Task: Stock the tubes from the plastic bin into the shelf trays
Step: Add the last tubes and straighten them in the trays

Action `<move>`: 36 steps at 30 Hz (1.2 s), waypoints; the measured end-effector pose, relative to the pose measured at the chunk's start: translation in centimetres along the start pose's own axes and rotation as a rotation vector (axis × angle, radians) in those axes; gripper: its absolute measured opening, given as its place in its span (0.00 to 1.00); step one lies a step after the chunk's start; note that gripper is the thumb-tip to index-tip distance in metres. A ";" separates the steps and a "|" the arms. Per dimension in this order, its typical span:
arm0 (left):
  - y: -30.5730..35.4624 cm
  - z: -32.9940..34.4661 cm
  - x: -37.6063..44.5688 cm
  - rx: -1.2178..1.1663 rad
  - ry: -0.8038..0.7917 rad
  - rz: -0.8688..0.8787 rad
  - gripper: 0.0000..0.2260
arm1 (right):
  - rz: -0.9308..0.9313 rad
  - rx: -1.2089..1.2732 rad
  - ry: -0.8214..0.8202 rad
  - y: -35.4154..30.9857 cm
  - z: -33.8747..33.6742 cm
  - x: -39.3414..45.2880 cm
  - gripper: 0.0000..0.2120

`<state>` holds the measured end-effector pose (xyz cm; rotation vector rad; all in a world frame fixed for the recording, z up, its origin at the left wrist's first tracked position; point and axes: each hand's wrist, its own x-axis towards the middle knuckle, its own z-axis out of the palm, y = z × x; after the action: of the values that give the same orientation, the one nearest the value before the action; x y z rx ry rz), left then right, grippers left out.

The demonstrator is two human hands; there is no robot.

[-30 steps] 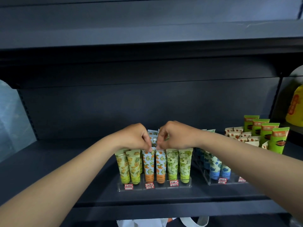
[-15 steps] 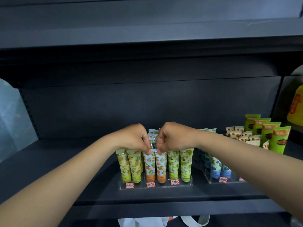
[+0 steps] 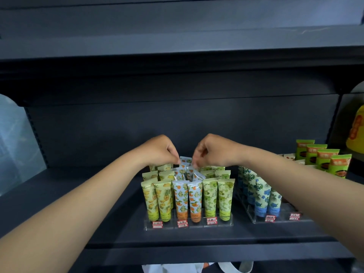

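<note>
Tubes (image 3: 186, 200) stand upright in rows inside a clear tray (image 3: 189, 225) on a dark shelf (image 3: 98, 194), with red price labels (image 3: 182, 223) along the front edge. The orange-patterned tubes fill the middle lanes, between yellow and green ones. A second tray (image 3: 283, 218) with blue tubes stands just beside it on the right, and green packs (image 3: 323, 160) stand further right. Both arms reach forward over the shelf. The left hand (image 3: 159, 152) and the right hand (image 3: 212, 151), fingers curled downward, each pinch the top of a back tube (image 3: 186, 161) in the middle lanes.
</note>
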<state>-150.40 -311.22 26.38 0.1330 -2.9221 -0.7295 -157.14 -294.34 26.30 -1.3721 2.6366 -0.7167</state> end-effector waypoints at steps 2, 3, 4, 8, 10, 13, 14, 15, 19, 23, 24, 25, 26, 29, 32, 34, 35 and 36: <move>-0.3 0.2 0.9 0.017 -0.003 -0.013 0.04 | 0.029 -0.050 -0.017 0.2 0.0 0.3 0.02; -0.4 0.4 1.4 0.030 -0.017 -0.020 0.04 | 0.038 -0.079 -0.033 0.3 0.0 0.5 0.03; -0.6 0.6 1.8 0.045 -0.034 -0.030 0.05 | 0.045 -0.100 -0.049 0.3 0.1 0.5 0.03; -1.3 1.6 3.8 0.106 -0.089 -0.059 0.08 | 0.076 -0.099 -0.076 0.7 0.5 0.8 0.02; -1.4 2.0 4.5 0.143 -0.119 -0.055 0.09 | 0.081 -0.099 -0.077 0.8 0.6 1.0 0.03; -1.6 2.3 5.2 0.167 -0.145 -0.049 0.08 | 0.086 -0.108 -0.090 1.1 0.7 1.1 0.05; -1.6 2.3 5.4 0.170 -0.148 -0.047 0.08 | 0.079 -0.119 -0.097 1.2 0.7 1.1 0.05; -1.6 2.3 5.5 0.173 -0.152 -0.041 0.08 | 0.068 -0.133 -0.103 1.3 0.7 1.2 0.06; -1.6 2.4 5.5 0.201 -0.173 -0.008 0.09 | 0.038 -0.154 -0.113 1.4 0.8 1.1 0.05; -1.4 2.4 5.5 0.255 -0.187 0.005 0.09 | 0.029 -0.137 -0.105 1.6 1.0 1.0 0.05; -1.3 2.4 5.5 0.262 -0.191 0.005 0.09 | 0.029 -0.132 -0.100 1.6 1.0 1.0 0.05; -1.2 2.4 5.5 0.267 -0.195 0.003 0.09 | 0.028 -0.127 -0.094 1.6 1.1 1.0 0.05; -1.1 2.4 5.5 0.271 -0.198 0.001 0.10 | 0.025 -0.123 -0.087 1.6 1.3 1.0 0.05; -0.9 2.3 5.3 0.255 -0.194 0.000 0.11 | 0.004 -0.103 -0.064 1.7 1.5 0.9 0.03; -0.9 2.3 5.0 0.205 -0.188 -0.009 0.11 | -0.007 -0.086 -0.057 1.7 1.6 0.8 0.03; -1.0 2.3 4.7 0.169 -0.183 -0.014 0.10 | -0.005 -0.084 -0.057 1.7 1.6 0.8 0.03; -1.0 2.3 4.6 0.158 -0.184 -0.014 0.10 | -0.004 -0.084 -0.058 1.7 1.6 0.8 0.03; -1.0 2.3 4.4 0.151 -0.185 -0.014 0.09 | -0.002 -0.082 -0.059 1.7 1.6 0.8 0.02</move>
<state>-155.06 -311.53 24.36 0.1052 -3.1555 -0.5491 -158.42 -294.72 24.26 -1.3942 2.6464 -0.5660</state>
